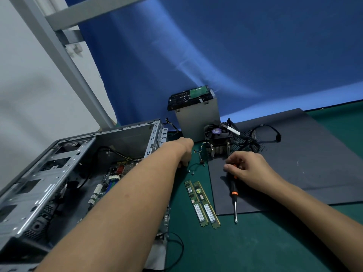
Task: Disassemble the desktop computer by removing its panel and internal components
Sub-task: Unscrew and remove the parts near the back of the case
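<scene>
Head camera: open computer case at left on green tabletop, motherboard inside. Right hand pinching screwdriver handle over gray side panel. Left hand beside case edge, fingers hidden, grip unclear. Two RAM sticks just left of panel.

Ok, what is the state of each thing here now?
Computer case: open, lying on its side.
Motherboard: still inside the case.
Side panel: removed, flat on the green mat.
RAM sticks: out, side by side on the mat.
CPU cooler: out, upright at the panel's far corner.
Hard drive: out, atop a grey metal box.
Screwdriver: lying on the panel, right hand holds its handle.
Left hand: fingers hidden, grip unclear.
</scene>
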